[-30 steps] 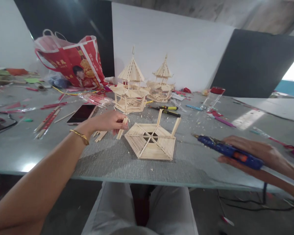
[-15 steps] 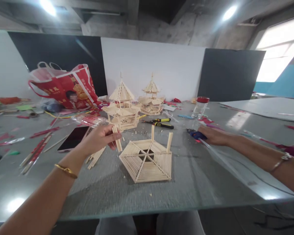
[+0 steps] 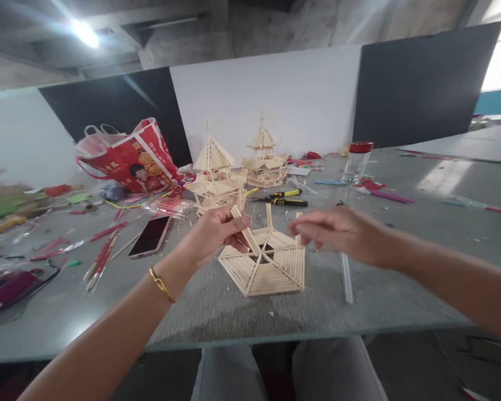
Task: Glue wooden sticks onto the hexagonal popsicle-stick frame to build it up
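My left hand point(image 3: 223, 231) pinches a short bundle of pale wooden sticks point(image 3: 246, 231), slanted above a flat hexagonal stick frame point(image 3: 275, 275). The frame lies on the table with spokes meeting over a dark central opening. One stick post point(image 3: 269, 217) stands upright at its far corner. Another post point(image 3: 298, 239), at the right corner, is partly hidden by my right hand point(image 3: 321, 228). That hand is slightly blurred, its fingers loosely bent and apart, with nothing visible in them. Just below it a clear glue stick point(image 3: 347, 284) lies on the table, its far end hidden.
Two stick pagodas point(image 3: 215, 161) point(image 3: 263, 156) stand behind the frame. Yellow-black pliers point(image 3: 286, 197) lie near them. A phone point(image 3: 150, 236) and red-wrapped sticks point(image 3: 102, 256) are at left, with a red bag point(image 3: 133, 161) behind. A red-lidded jar point(image 3: 357, 164) stands at back right.
My right hand has let go of the blue glue gun and moved left to the frame. My left hand has brought the stick bundle over the frame. The view has shifted and tilted.
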Action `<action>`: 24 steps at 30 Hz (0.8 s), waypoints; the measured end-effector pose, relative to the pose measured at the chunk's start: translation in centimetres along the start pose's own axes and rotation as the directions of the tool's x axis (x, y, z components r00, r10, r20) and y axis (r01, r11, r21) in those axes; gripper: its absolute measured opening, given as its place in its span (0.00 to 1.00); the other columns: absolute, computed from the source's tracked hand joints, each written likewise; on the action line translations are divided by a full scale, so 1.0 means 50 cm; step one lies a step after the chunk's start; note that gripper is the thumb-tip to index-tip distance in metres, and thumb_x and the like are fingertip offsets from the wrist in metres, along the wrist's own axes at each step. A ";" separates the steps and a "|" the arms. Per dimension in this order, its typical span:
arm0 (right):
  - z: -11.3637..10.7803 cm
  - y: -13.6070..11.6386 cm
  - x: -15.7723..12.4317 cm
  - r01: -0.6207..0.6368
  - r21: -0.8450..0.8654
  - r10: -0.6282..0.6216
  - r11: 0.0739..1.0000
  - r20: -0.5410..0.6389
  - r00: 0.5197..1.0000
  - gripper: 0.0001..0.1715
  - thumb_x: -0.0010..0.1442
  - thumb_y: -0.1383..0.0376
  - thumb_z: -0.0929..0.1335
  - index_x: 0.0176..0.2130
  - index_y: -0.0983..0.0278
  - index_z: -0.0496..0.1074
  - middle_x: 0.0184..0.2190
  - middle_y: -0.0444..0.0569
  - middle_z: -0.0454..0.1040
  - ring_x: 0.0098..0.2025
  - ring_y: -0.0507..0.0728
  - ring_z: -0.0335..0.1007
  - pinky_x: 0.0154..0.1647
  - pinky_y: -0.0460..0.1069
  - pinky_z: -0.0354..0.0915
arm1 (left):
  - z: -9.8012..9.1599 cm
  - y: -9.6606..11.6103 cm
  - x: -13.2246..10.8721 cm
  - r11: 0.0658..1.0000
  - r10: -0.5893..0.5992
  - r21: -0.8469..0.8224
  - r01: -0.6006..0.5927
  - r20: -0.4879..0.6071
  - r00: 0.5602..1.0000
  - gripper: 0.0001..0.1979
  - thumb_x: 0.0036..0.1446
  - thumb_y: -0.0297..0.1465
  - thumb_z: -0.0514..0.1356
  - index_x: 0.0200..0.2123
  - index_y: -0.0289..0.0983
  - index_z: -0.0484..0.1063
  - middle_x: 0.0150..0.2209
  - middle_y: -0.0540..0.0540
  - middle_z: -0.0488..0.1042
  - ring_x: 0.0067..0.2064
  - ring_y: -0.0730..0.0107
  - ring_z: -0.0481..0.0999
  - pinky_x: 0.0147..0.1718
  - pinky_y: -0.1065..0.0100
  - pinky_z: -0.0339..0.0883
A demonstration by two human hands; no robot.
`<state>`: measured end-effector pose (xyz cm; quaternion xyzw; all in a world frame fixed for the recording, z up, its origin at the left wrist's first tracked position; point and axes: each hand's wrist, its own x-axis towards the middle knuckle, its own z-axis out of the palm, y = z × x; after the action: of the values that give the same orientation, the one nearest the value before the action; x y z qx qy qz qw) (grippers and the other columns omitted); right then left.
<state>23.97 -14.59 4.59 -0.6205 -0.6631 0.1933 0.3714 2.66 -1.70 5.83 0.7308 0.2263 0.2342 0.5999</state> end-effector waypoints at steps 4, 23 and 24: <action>0.090 -0.054 -0.004 -0.071 0.432 -0.028 0.899 0.218 0.976 0.27 0.56 0.46 0.61 0.33 0.67 0.72 0.28 0.48 0.72 0.31 0.52 0.70 0.31 0.48 0.64 | 0.049 0.017 -0.013 0.997 0.083 0.001 -0.083 0.058 0.995 0.14 0.47 0.38 0.64 0.28 0.33 0.67 0.23 0.49 0.71 0.24 0.75 0.72 0.23 0.72 0.69; 0.154 -0.010 -0.023 -0.051 0.692 0.011 0.720 0.061 0.998 0.24 0.49 0.46 0.68 0.28 0.66 0.68 0.23 0.44 0.67 0.25 0.49 0.63 0.30 0.48 0.63 | 0.098 0.013 0.000 0.945 0.182 0.259 -0.200 0.092 0.979 0.10 0.54 0.36 0.57 0.31 0.33 0.66 0.20 0.53 0.67 0.19 0.80 0.67 0.20 0.75 0.60; 0.149 -0.006 -0.024 -0.017 0.640 -0.019 0.768 0.050 0.999 0.23 0.50 0.47 0.67 0.29 0.66 0.68 0.22 0.43 0.66 0.25 0.50 0.63 0.30 0.48 0.62 | 0.098 0.016 0.000 0.930 0.193 0.298 -0.215 0.102 0.976 0.10 0.54 0.35 0.57 0.31 0.33 0.66 0.20 0.53 0.68 0.19 0.80 0.67 0.20 0.75 0.61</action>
<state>18.26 -14.26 -0.33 -0.4513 -0.5678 0.4236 0.5427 5.70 -5.62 5.78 0.8427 0.1614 0.2311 0.4587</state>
